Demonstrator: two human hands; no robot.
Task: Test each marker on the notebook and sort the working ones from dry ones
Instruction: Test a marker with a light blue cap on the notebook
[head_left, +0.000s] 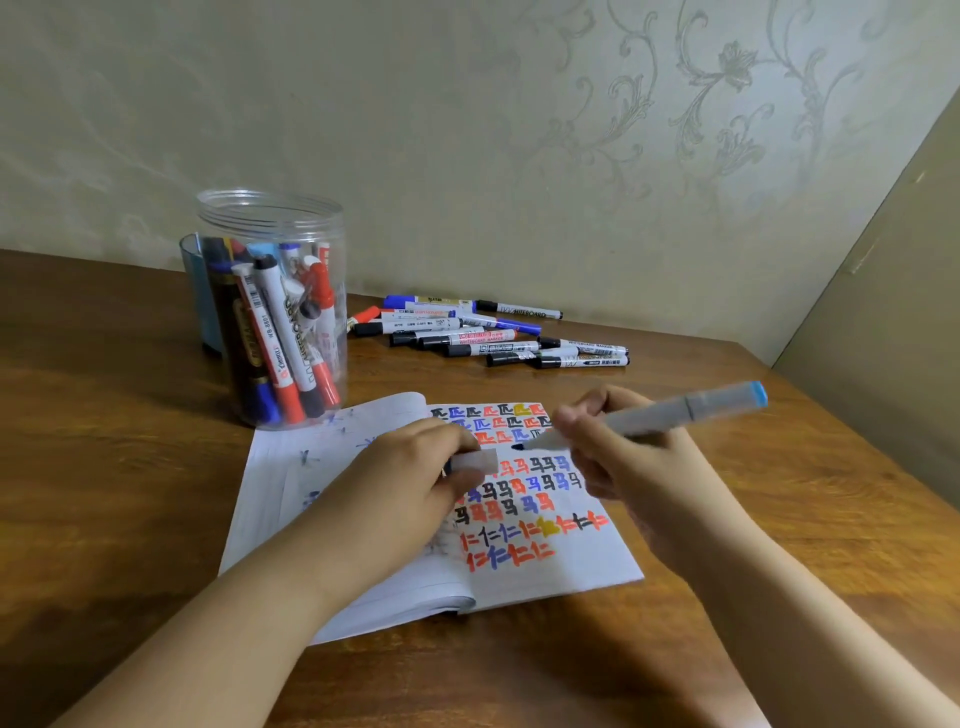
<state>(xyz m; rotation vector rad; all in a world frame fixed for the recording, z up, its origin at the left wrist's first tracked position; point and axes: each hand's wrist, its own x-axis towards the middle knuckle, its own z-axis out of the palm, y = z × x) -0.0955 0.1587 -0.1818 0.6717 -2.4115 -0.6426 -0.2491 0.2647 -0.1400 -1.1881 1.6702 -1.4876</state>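
Notebook (571, 566), marker-filled clear jar (270, 218)

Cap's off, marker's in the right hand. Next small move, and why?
Probably lower the grey marker tip onto a blank patch of the notebook and draw a test stroke. The right hand holds it uncapped, tip just above the page; the left hand holds the cap.
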